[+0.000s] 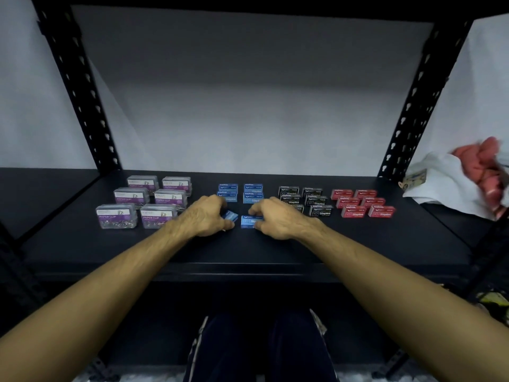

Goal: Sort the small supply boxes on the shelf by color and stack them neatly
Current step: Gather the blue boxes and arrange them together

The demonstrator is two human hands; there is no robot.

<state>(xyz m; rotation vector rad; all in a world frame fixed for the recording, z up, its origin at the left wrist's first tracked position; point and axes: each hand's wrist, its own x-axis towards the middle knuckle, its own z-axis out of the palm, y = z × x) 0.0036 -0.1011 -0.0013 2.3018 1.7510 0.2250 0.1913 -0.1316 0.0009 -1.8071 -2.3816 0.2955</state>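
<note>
Gripping blue boxes (230,216), shelf (248,260) edge near

Both forearms were bare from the lower frame edge to the wrists; no sleeves, watch, bracelet or rings were visible. The left hand (205,216) and the right hand (278,219) were ungloved, with tendons and veins raised across their backs. Below the arms, the legs were covered by dark navy trousers (259,351). A light stripe ran along the outer seam of each trouser leg.
</note>
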